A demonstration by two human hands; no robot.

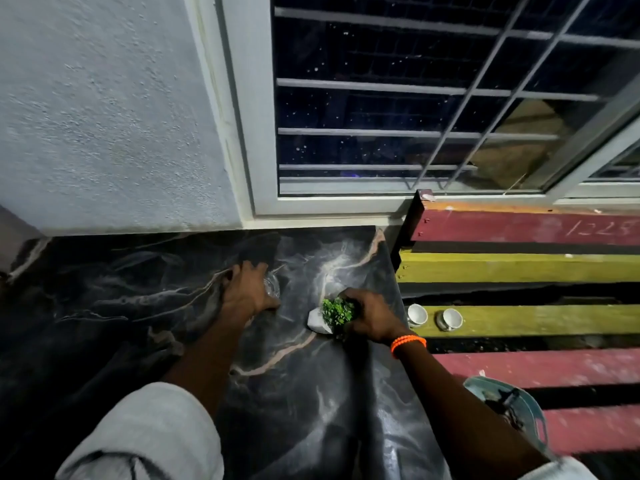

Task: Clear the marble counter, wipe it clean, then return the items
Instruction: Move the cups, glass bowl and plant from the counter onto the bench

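Your left hand [247,292] reaches forward across the dark marble counter [145,306], palm down, fingers curled over a small clear glass [272,285] that stands on the stone; the hand wraps it from the left and above. Your right hand [369,317] stretches out near the counter's right edge, wrist bent slightly inward, an orange bracelet [408,342] on it. Its fingers close around a little green plant [337,310] in a white pot [317,322], which tilts to the left, its lower edge touching the marble. Both forearms run up from grey sleeves [149,434]. Off to the right, two white cups [434,317] sit on a yellow plank of a painted bench [519,268].
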